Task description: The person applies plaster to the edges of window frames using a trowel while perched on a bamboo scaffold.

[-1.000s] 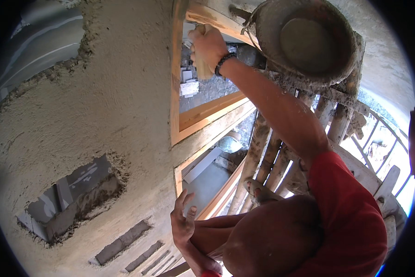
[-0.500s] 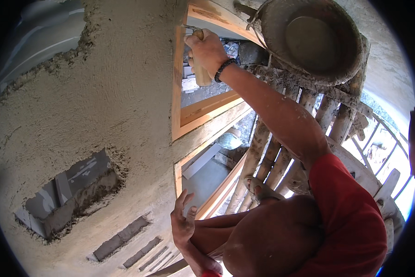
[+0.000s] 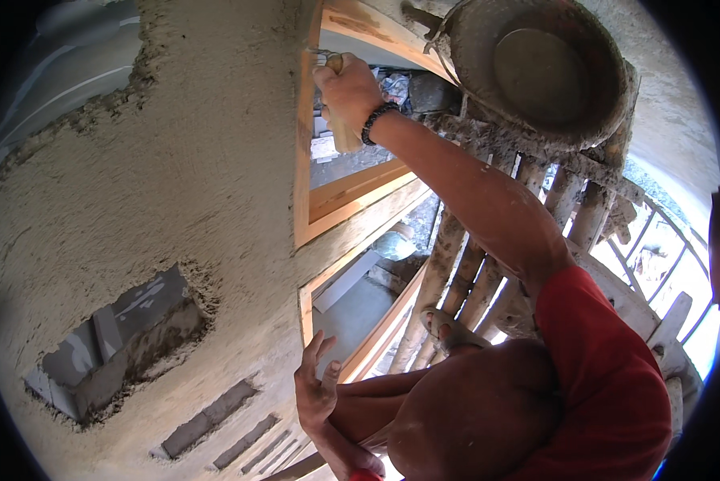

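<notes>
"Rough, beige plastered wall [image 3: 231,184] fills the left side, cut by ragged rectangular openings [image 3: 123,345]. Along its edge runs a pale wooden frame [image 3: 303,160]. How is the near arm posed?"

"Right arm [image 3: 488,192] comes out of a red sleeve [image 3: 600,345] at lower right and stretches diagonally to the upper centre, elbow slightly bent. At its end, the right hand [image 3: 352,92], with a dark beaded bracelet [image 3: 378,122] at the wrist, is beside the upper part of the frame."

"And its grip?"

"Closed around the wooden handle [image 3: 346,138] of a tool. The handle's lower end sticks out beneath the fist, and a bit of metal [image 3: 320,55] shows above, at the frame. I cannot tell whether the tool's working face touches the wall; that part is hidden."

"What of the left hand [image 3: 316,383]?"

"Low in the view, near a bent leg [image 3: 372,409]. Its grip is open and relaxed: fingers upward, lightly curled, thumb apart."

"Anything around them?"

"At upper right, a round, crusted bucket [image 3: 472,72] holds grey mix [image 3: 540,68]. Below it run rough poles [image 3: 446,264], with a sandalled foot [image 3: 451,330] on them."
</notes>
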Available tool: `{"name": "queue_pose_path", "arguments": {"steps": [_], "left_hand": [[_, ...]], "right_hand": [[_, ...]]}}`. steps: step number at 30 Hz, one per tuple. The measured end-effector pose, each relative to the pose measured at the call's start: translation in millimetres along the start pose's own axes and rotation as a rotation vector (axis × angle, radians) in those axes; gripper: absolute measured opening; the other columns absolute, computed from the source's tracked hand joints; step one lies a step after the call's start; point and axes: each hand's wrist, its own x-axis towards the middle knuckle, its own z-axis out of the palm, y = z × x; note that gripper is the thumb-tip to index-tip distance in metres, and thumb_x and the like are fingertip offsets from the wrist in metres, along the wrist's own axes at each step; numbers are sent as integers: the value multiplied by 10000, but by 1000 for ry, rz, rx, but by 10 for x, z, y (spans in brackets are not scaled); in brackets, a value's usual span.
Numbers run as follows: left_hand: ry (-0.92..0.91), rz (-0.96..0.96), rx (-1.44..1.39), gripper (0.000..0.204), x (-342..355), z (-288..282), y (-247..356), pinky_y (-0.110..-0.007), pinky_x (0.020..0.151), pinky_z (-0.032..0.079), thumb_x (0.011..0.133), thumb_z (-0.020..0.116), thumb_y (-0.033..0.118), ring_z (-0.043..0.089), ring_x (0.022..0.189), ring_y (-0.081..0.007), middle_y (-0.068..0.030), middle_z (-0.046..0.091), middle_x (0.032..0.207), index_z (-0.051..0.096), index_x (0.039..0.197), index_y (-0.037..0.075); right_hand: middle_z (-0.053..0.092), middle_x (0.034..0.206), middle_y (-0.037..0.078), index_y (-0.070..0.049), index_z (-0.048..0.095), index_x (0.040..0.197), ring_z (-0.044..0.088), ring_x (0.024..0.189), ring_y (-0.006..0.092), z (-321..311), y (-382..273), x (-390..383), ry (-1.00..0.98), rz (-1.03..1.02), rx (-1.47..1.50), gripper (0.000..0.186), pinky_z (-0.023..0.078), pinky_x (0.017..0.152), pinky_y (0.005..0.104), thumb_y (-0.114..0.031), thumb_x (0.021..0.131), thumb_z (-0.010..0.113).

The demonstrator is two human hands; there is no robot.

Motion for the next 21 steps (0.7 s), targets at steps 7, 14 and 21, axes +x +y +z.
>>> {"name": "queue_pose_path", "arguments": {"steps": [7, 14, 21], "left_hand": [[8, 19, 7, 612, 32, -2, -10, -371, 979, 440, 929, 642, 343, 606, 1147, -294, -211, 647, 1190, 429, 1397, 12], [38, 13, -23, 616, -93, -9, -31, -375, 990, 429, 931, 636, 357, 604, 1150, -286, -220, 650, 1181, 432, 1394, 7], [37, -8, -6, 611, -118, -11, -25, -376, 988, 429, 939, 625, 347, 597, 1160, -290, -226, 643, 1193, 423, 1394, -8]], "right_hand": [[655, 940, 290, 92, 520, 1087, 659, 944, 401, 73, 62, 65, 75, -14, -143, 469, 532, 834, 447, -309, 859, 603], [656, 815, 258, 47, 520, 1017, 682, 725, 381, -131, 10, -133, 126, 0, -9, 332, 565, 622, 420, -229, 855, 610], [546, 664, 77, -30, 498, 969, 560, 482, 191, -128, -170, -513, -42, 118, 211, 222, 494, 418, 339, -199, 882, 612]]}}
